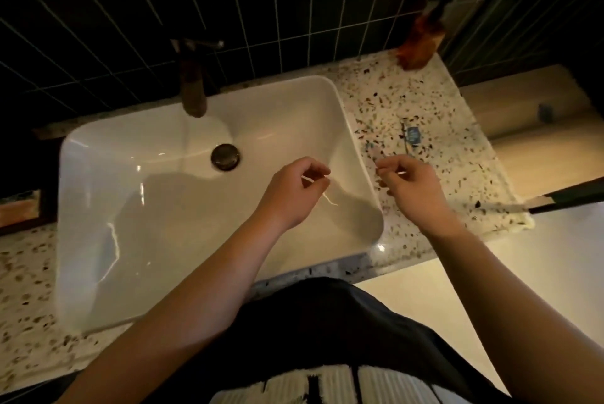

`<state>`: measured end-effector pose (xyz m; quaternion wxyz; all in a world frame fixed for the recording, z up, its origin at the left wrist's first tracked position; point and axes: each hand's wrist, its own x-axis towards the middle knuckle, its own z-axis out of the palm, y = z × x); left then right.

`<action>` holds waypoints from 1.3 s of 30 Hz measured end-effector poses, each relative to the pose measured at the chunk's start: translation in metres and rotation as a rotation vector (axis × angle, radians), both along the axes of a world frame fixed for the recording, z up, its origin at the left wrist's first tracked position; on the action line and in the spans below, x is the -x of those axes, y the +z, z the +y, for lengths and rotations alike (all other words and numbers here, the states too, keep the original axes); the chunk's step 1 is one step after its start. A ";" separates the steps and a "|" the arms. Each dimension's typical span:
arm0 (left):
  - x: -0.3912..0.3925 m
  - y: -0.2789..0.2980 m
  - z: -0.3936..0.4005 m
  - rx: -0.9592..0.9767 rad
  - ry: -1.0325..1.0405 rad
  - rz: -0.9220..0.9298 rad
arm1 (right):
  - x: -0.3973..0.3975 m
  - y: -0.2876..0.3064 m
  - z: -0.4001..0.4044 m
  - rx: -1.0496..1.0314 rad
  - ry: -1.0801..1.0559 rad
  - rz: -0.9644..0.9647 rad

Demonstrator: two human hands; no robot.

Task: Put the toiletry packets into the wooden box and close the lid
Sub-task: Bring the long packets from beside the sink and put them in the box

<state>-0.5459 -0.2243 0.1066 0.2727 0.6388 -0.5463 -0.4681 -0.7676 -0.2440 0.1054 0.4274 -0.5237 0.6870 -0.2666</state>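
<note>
My left hand (295, 189) hovers over the right part of the white sink (98, 155), fingers pinched on a thin white strip (327, 196) that dangles below it. My right hand (411, 186) is over the sink's right rim, pinched on a small thin white piece (400, 172); what that piece is I cannot tell. A small blue packet (413, 135) lies on the speckled counter (441, 109) just beyond my right hand. At the far left edge sits part of a wooden box-like thing (19, 209) with a dark frame, mostly cut off.
A dark metal tap (192, 83) stands behind the basin, and the drain plug (225, 157) is in the middle. A blurred orange-brown object (420, 41) stands at the counter's back right corner by the dark tiled wall. The counter ends just right of my right hand.
</note>
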 end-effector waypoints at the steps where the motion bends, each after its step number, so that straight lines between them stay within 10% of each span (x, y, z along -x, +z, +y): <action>1: 0.018 0.001 -0.008 0.003 -0.017 0.002 | 0.017 -0.004 -0.007 0.003 -0.041 0.010; 6: 0.104 0.005 -0.056 -0.018 -0.066 0.053 | 0.080 -0.024 -0.040 -0.002 -0.141 0.108; 11: 0.170 -0.026 -0.106 -0.444 0.101 0.068 | 0.115 -0.056 -0.076 -0.138 -0.115 0.212; 16: 0.199 -0.082 -0.135 -0.641 0.310 -0.197 | 0.120 -0.089 -0.100 -0.255 -0.001 0.389; 21: 0.208 -0.114 -0.138 -0.613 0.192 -0.555 | 0.114 -0.111 -0.107 -0.295 0.103 0.532; 31: 0.196 -0.115 -0.132 -0.535 -0.032 -0.699 | 0.109 -0.122 -0.103 -0.244 -0.015 0.411; 39: 0.189 -0.079 -0.126 -0.551 0.112 -0.243 | 0.119 -0.094 -0.090 -0.314 -0.210 0.120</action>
